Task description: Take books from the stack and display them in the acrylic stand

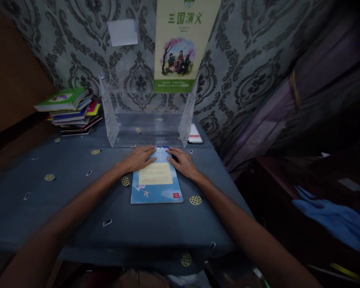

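A blue paperback book (156,194) with a cream text panel and a small red mark lies flat on the cloth-covered table (78,208). My left hand (140,158) rests on its far left part, fingers stretched out toward the middle. Across from it, my right hand (183,162) lies at the far right edge, fingers extended and thumb apart on the cover. Both hands touch the book near its far end and partly hide it. Just beyond the fingertips stands a clear plastic rack (110,120) with see-through side panels.
At the back left sits a stack of books (75,114), a green one on top. A cream-and-green book cover (180,52) shows upright above the rack; its support is unclear. A white item (195,134) is beside the rack. Blue cloth or gloves (333,216) lie at right.
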`<state>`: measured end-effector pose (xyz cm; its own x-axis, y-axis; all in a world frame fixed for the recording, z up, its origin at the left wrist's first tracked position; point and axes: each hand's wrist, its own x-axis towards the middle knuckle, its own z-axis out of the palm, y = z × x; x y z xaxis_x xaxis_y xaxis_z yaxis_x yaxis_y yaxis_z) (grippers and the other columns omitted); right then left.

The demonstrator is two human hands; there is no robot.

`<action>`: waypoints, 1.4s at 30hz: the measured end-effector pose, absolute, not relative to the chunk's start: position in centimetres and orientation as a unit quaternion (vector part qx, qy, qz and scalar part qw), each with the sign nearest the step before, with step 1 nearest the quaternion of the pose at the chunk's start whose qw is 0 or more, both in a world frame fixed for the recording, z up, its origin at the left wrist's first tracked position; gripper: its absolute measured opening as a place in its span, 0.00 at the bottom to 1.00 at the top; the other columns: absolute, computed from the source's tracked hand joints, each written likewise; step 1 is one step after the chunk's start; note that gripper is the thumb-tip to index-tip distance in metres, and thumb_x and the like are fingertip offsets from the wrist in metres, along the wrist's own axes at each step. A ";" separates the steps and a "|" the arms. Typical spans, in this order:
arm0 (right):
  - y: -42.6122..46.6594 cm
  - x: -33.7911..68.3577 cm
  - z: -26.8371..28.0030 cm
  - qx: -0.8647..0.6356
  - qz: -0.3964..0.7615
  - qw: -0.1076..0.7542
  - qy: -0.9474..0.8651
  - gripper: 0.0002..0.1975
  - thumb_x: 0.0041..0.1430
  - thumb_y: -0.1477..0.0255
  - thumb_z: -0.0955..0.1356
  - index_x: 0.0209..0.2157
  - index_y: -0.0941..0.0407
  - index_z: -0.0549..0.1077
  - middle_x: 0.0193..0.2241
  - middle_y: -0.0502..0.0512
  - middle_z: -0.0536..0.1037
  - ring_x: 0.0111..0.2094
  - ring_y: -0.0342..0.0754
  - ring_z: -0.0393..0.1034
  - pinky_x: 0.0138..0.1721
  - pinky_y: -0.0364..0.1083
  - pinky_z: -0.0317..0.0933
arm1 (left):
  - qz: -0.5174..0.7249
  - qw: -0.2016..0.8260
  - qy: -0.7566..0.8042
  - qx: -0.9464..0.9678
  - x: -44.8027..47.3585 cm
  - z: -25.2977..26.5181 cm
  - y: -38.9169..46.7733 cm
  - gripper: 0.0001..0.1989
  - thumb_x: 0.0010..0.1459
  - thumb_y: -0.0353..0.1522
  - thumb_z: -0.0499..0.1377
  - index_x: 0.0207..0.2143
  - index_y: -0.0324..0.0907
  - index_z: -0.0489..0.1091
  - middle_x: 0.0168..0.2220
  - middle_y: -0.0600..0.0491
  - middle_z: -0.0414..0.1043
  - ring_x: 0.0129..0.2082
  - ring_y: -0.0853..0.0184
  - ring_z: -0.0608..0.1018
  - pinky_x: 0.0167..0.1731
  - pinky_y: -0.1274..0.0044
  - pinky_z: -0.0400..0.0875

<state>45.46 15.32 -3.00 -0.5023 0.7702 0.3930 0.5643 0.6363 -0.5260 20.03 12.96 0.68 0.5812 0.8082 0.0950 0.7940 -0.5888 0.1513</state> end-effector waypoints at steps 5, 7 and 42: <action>15.6 45.7 -3.4 -0.382 0.152 0.328 -0.850 0.18 0.65 0.67 0.65 0.52 0.57 0.77 0.53 0.64 0.78 0.56 0.58 0.72 0.59 0.60 0.64 | 0.095 0.041 0.409 0.907 22.7 0.1 14.7 0.25 0.73 0.40 0.41 0.65 0.39 0.61 0.66 0.44 0.62 0.66 0.60 0.65 0.64 0.66 0.57; 15.5 45.9 -3.5 -0.379 0.151 0.332 -0.851 0.17 0.65 0.68 0.65 0.52 0.56 0.77 0.53 0.63 0.79 0.56 0.58 0.72 0.59 0.60 0.65 | 0.104 0.038 0.394 0.912 23.5 0.0 15.1 0.24 0.73 0.38 0.41 0.65 0.42 0.60 0.66 0.45 0.63 0.66 0.61 0.65 0.63 0.67 0.58; 10.0 47.5 -2.2 -0.377 0.132 0.271 -0.876 0.19 0.69 0.68 0.61 0.57 0.56 0.74 0.56 0.63 0.77 0.58 0.58 0.70 0.59 0.61 0.63 | 0.087 0.083 0.326 0.938 24.6 1.0 13.9 0.21 0.73 0.37 0.45 0.62 0.43 0.67 0.65 0.48 0.66 0.66 0.63 0.64 0.64 0.64 0.55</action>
<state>47.52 9.97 -2.19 -0.5689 0.7323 0.3743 0.5896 0.6805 -0.4351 24.62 13.91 1.04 0.7721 0.6261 0.1089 0.5973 -0.7735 0.2119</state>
